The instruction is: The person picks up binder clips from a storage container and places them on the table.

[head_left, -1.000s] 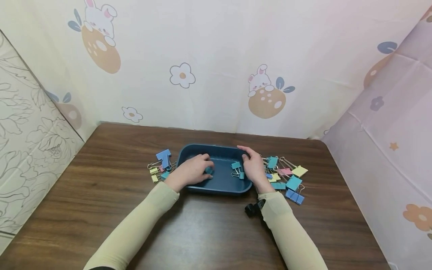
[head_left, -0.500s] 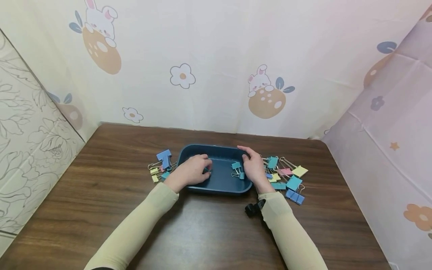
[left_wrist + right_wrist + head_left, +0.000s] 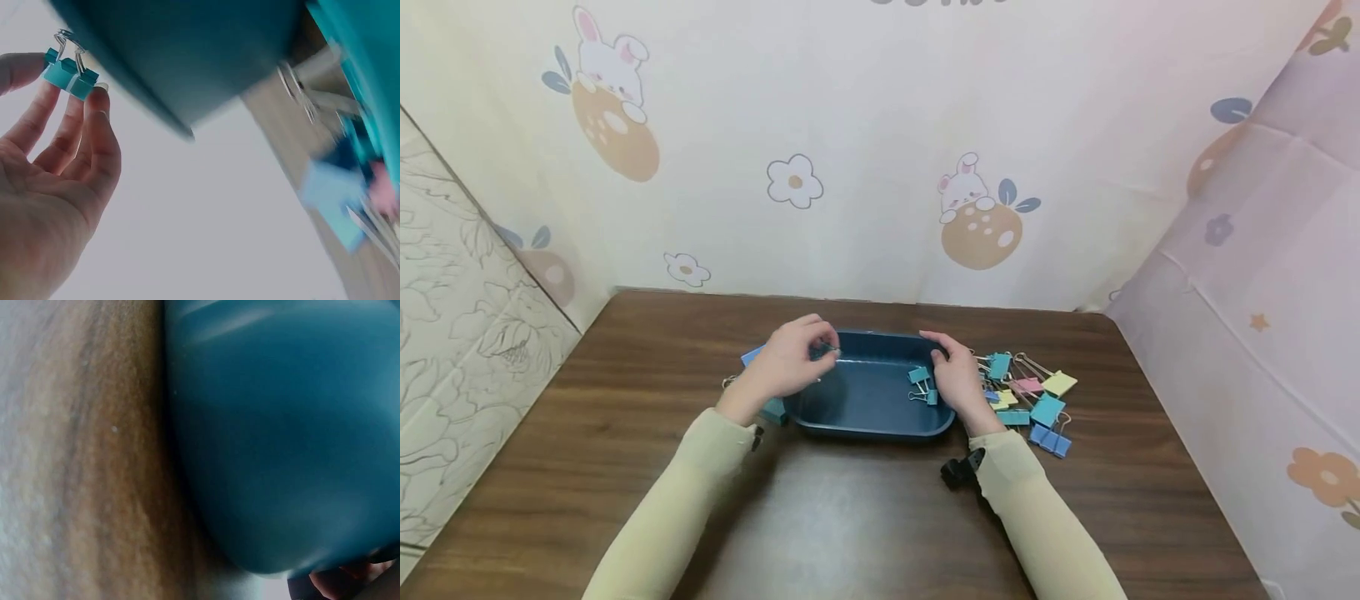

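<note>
My left hand is raised over the left end of a dark blue tray. In the left wrist view its thumb and fingers pinch a teal binder clip by the sides, silver handles upward. My right hand holds the tray's right end, thumb over the rim; its other fingers are partly hidden. Beside that thumb, inside the tray, lie two teal binder clips. The tray's outer wall fills much of the right wrist view.
Right of the tray lies a loose pile of binder clips in teal, yellow, pink and blue, among them a blue clip. More clips, including a blue one, lie left of the tray, largely behind my left arm. A patterned curtain hangs behind the wooden table.
My left hand has risen out of the tray and moved to the left, carrying the teal binder clip. The right hand stays on the tray's end. The head view has shifted slightly.
</note>
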Motion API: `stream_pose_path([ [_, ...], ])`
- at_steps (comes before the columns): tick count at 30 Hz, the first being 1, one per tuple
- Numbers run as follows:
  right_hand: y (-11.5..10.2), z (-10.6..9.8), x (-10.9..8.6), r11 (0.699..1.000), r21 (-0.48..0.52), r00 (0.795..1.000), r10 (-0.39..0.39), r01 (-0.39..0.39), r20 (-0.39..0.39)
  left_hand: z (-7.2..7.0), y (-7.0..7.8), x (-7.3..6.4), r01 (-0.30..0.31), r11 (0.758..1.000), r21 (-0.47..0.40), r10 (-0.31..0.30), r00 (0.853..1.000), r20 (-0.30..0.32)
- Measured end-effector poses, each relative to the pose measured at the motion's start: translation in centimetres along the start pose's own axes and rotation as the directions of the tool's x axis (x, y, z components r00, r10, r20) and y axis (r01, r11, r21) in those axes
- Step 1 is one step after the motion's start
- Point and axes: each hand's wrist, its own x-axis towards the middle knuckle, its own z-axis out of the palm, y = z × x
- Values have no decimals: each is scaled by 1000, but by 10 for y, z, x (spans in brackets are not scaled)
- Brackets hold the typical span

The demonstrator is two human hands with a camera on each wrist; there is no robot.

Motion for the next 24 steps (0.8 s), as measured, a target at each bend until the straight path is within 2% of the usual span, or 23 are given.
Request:
stream_pose_path([
  [5, 0, 1, -1, 1000, 6, 1000, 8, -8, 4, -22, -28, -17, 68, 996, 59, -65, 996, -59],
  [9, 0, 1, -2, 1000, 4, 1000, 9, -9, -1, -35, -51, -34, 149, 983, 110, -144, 988, -51],
  [15, -1, 1, -2, 1000, 0, 1000, 13, -13, -2, -45, -75, -51, 246, 952, 180, -256, 966, 37],
  [24, -2, 1, 0, 1000, -2, 1000, 17, -17, -5, -43, -95, -60, 297, 935, 195, -326, 935, 139],
])
